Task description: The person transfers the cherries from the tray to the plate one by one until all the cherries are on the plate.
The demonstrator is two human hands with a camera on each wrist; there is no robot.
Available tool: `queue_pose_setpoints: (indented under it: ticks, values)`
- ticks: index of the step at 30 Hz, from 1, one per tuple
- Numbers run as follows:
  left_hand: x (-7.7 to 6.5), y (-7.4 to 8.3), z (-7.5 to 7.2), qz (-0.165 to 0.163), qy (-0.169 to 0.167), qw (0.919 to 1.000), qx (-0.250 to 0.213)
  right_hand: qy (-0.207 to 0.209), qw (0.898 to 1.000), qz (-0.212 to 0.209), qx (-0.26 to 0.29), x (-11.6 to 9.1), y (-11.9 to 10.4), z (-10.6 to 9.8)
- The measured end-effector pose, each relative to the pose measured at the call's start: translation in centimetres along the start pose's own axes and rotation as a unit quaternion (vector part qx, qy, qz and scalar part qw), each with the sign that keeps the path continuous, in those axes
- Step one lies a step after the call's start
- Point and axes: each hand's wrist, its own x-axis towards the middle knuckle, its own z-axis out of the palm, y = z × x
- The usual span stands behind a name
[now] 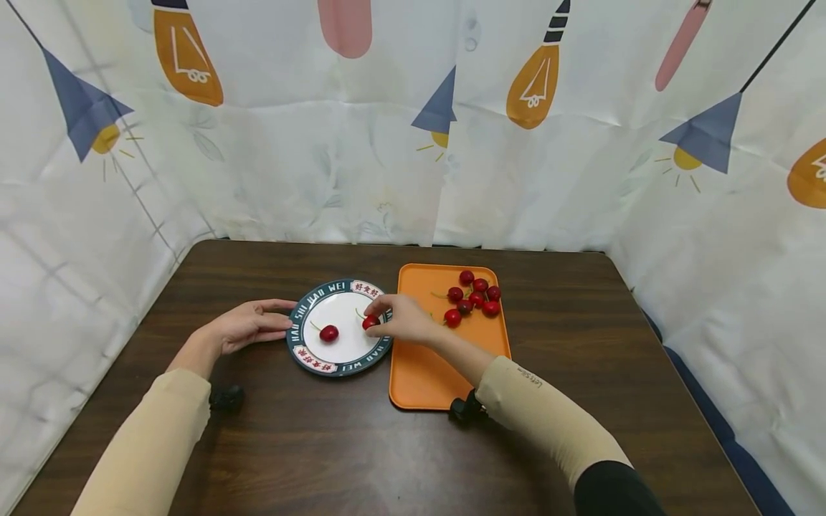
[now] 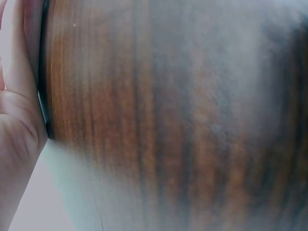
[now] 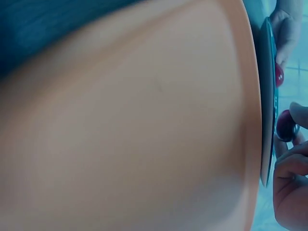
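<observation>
- Cherry (image 1: 371, 322) with a stem: over the right part of the plate, pinched between the right hand's thumb and fingers; whether it touches the plate I cannot tell.
- Right hand (image 1: 405, 319): a narrow grip, closed about that cherry; its forearm passes above the tray.
- Plate (image 1: 345, 347): white centre, dark teal lettered rim, lying on the table just left of the tray.
- Second cherry (image 1: 329, 334): on the plate, left of the pinched one, its stem pointing up and left.
- Left hand (image 1: 254, 326): at the plate's left edge, fingers loosely extended and touching the rim.
- Orange tray (image 1: 419, 380): right of the plate, with a cluster of cherries (image 1: 476, 299) toward its far right corner.
- Table (image 1: 323, 451): dark, wood-grained.
- Curtain (image 1: 335, 165): white, printed with lamps and bulbs, behind the table.
</observation>
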Motion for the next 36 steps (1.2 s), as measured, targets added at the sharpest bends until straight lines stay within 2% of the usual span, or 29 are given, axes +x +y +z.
queue_pose_setpoints:
  ticks: [11, 23, 36]
  values:
    - [-0.5, 0.0, 0.1, 0.004, -0.001, 1.0, 0.005, -0.001, 1.0, 0.002, -0.004, 0.9, -0.6, 1.5]
    - [-0.6, 0.1, 0.2, 0.019, -0.016, 0.9997, 0.0, -0.01, 0.999, -0.035, -0.034, 2.0, -2.2, 2.8]
    - [-0.3, -0.2, 0.2, 0.025, -0.014, 0.9996, -0.001, -0.028, 0.998, -0.027, -0.051, 2.2, -3.1, 3.9]
